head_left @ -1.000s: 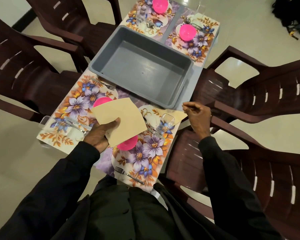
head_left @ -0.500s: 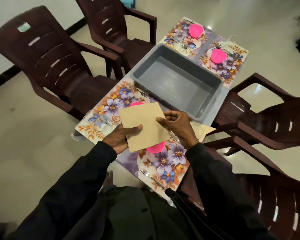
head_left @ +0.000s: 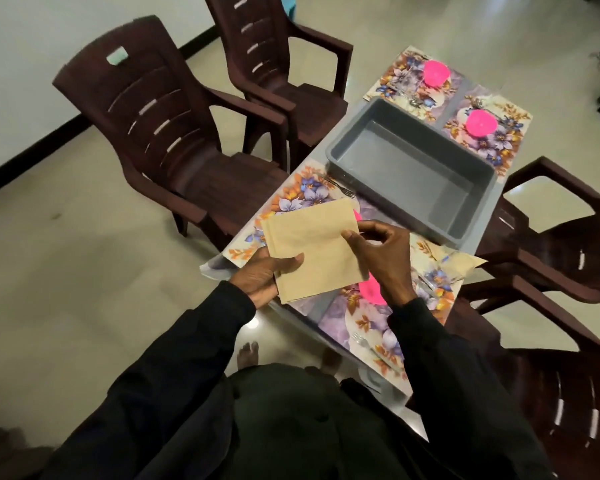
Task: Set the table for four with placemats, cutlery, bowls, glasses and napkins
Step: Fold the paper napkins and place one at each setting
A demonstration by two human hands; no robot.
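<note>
Several napkins [head_left: 312, 244] gripped in my left hand [head_left: 260, 278]; right hand [head_left: 378, 258] pinches the top one. Next, I judge: separate it, lay it on the placemat [head_left: 302, 199].

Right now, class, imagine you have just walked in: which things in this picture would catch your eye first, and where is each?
The tan napkins at the centre stand out first, gripped by the left hand and pinched at one edge by the right hand. Behind them, a big empty grey tub sits mid-table. Bright pink bowls glow on floral placemats at the far end.
</note>
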